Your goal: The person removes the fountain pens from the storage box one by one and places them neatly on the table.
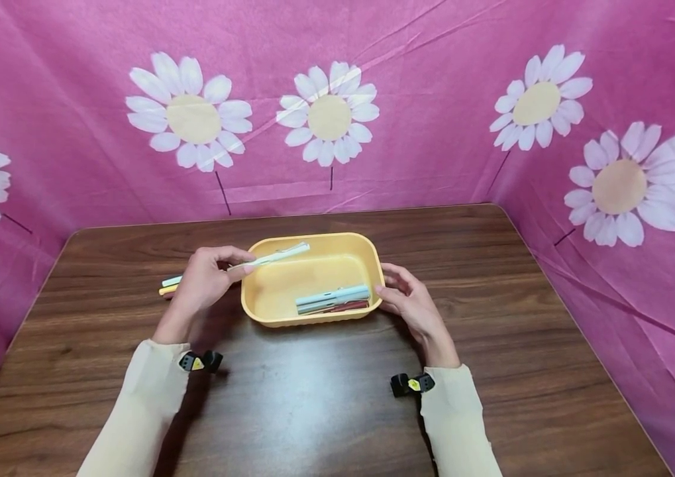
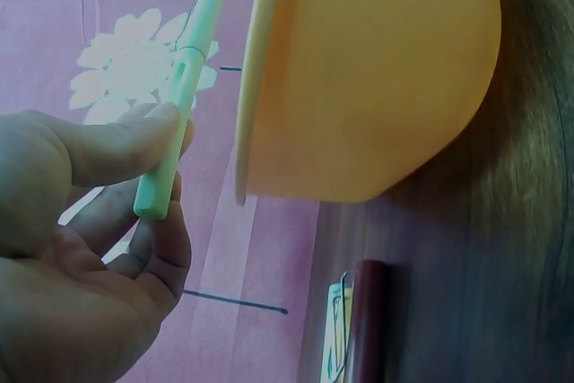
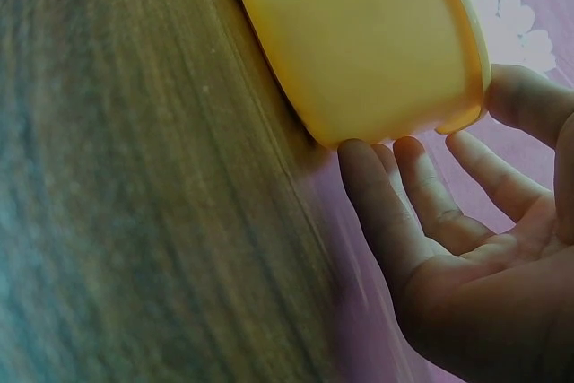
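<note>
So the pale green pen (image 1: 280,254) is up in the air over the far-left corner of the yellow tray (image 1: 277,288), clip end reaching over the inside. The left hand (image 1: 205,277) has it pinched between thumb and fingers near the end away from the clip. Looks like light, stiff plastic to me, so a pinch is plenty. The barrel seems smooth and could twist or slide a bit, and with the clip end hanging out it might tip. I'd grab closer to the middle, off the clip. Doubt it's fragile.

The tray looks light and fairly rigid too, probably easy to shove around. The right hand (image 1: 411,301) holds its right short edge, thumb at the rim and fingertips against the outer wall, which seems like a decent spot to steady it.

Inside, a light blue pen (image 1: 334,295) and a dark red pen (image 1: 349,306) lie along the near edge by the near-right corner. Left of the tray, a yellow pen (image 1: 167,290) pokes out past the left hand on the worktop (image 1: 492,318).
</note>
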{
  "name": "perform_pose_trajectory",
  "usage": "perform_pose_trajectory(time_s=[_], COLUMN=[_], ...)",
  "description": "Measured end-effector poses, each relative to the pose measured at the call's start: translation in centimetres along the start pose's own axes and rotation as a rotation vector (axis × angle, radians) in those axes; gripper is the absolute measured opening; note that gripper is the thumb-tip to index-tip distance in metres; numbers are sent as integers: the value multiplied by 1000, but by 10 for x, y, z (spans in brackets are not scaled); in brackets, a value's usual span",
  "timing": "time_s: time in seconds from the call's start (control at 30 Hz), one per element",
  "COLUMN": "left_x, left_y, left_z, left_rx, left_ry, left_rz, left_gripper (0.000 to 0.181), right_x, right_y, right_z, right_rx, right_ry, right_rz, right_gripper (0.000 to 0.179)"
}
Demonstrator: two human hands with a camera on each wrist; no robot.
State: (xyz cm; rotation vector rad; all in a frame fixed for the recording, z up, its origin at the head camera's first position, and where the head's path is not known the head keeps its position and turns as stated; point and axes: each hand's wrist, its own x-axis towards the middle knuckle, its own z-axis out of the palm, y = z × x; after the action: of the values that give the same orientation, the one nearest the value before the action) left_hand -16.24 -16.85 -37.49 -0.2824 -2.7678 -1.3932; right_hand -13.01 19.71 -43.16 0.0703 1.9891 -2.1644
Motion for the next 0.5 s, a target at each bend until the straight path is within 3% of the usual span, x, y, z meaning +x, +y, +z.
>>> perform_pose_trajectory(time_s=[0.27, 0.5], left_x=[-5, -11], left_y=[-5, -8], left_z=[-9, -15], left_rx=[-9, -32], left_ry=[15, 10], left_rz=[40, 9], left_gripper=[11, 10], right_x=[0, 1], right_y=[0, 1], right_z=[1, 0], right_rx=[-5, -9], right_ry=[6, 6], right_rz=[0, 6], right_gripper=[54, 54])
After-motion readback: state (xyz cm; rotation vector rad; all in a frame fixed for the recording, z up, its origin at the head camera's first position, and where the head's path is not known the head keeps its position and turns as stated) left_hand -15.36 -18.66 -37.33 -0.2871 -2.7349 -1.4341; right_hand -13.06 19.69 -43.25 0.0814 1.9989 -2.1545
